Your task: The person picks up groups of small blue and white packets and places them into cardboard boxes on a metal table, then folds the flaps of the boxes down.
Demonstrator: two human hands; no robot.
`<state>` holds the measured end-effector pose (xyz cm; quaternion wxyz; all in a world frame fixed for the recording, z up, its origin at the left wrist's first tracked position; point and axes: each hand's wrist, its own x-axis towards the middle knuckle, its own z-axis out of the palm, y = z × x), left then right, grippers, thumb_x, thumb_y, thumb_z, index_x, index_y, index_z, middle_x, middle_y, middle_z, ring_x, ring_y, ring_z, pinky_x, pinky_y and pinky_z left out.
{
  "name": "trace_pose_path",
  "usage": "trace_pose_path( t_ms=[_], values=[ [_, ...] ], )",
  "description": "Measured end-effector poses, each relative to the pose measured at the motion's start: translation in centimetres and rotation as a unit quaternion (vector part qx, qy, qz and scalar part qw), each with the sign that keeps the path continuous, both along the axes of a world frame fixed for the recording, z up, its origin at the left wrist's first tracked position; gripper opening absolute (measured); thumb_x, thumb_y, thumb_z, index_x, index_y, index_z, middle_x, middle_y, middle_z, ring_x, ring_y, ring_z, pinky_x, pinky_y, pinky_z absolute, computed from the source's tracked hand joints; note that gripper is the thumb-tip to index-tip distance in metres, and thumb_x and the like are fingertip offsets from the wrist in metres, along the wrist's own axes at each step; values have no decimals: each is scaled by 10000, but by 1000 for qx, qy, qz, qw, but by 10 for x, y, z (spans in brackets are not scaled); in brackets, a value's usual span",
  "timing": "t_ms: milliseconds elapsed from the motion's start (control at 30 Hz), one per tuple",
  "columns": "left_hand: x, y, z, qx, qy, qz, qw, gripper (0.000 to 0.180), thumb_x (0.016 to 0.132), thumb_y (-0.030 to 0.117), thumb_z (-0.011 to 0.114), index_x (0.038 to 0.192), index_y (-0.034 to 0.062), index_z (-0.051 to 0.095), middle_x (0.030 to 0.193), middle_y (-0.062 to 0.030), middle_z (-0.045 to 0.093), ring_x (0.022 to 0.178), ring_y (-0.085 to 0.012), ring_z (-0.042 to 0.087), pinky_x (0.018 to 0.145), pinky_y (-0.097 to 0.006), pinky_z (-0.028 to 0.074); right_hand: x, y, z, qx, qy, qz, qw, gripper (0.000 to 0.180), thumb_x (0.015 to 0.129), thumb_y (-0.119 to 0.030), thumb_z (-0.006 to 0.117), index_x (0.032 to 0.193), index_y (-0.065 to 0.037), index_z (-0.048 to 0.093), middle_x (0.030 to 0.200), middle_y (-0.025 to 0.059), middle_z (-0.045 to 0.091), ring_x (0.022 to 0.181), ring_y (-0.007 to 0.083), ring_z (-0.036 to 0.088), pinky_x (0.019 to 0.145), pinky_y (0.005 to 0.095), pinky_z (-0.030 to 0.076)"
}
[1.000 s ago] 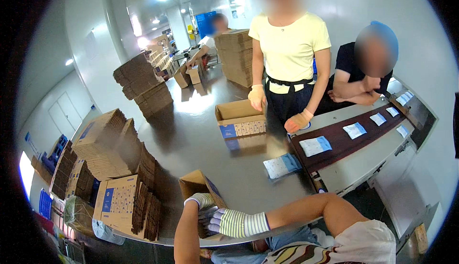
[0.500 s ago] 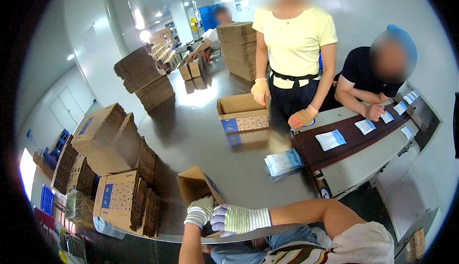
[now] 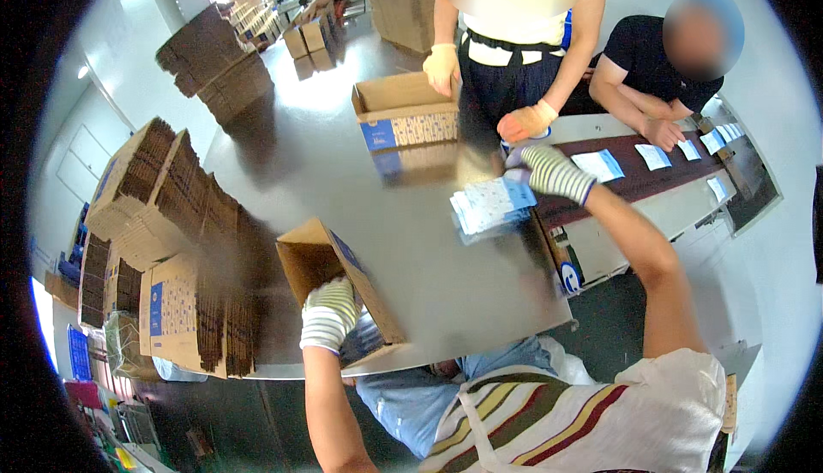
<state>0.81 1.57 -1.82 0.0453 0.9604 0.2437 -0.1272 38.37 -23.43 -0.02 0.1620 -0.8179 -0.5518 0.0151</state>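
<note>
My left hand (image 3: 330,314), in a striped knit glove, reaches into an open cardboard box (image 3: 370,284) near the table's front edge; its fingers are largely hidden inside. Packets partly show in the box beside that hand. My right hand (image 3: 555,173), in a matching glove, is over the right end of a pile of white and blue packets (image 3: 490,205). Its thumb and fingers look apart, slightly blurred, with nothing visibly held. The pile lies on the metal table (image 3: 429,259) by the conveyor's end.
Packets ride on a dark red conveyor belt (image 3: 591,188) at the right. A co-worker in yellow stands behind another open box (image 3: 407,122); another in black leans over the belt. Flattened cartons (image 3: 184,310) are stacked at the left, more (image 3: 214,62) farther back.
My right hand has left the near box and moved right and away to the packet pile. My left hand stays at the box. The view has shifted, and more of the box's inside shows.
</note>
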Motion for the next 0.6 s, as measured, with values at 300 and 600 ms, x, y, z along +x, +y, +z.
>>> trace_pose_path(
  t_ms=[300, 600],
  values=[
    [-4, 1, -1, -4, -26, -9, 1000, 331, 824, 274, 530, 1062, 52, 588, 1078, -156, 617, 1004, -322, 586, 864, -420, 472, 50, 35, -15, -137, 102, 77, 982, 225, 834, -219, 637, 947, -25, 627, 817, 113, 666, 794, 239, 631, 723, 347, 489],
    [4, -5, 13, -9, 3, 11, 1000, 331, 833, 259, 530, 1084, 50, 584, 1100, -163, 611, 1031, -325, 580, 884, -418, 466, 87, 86, -46, -299, 175, 156, 925, 428, 718, -108, 689, 1116, 1, 576, 1008, 118, 662, 939, 238, 624, 837, 339, 483]
  ],
)
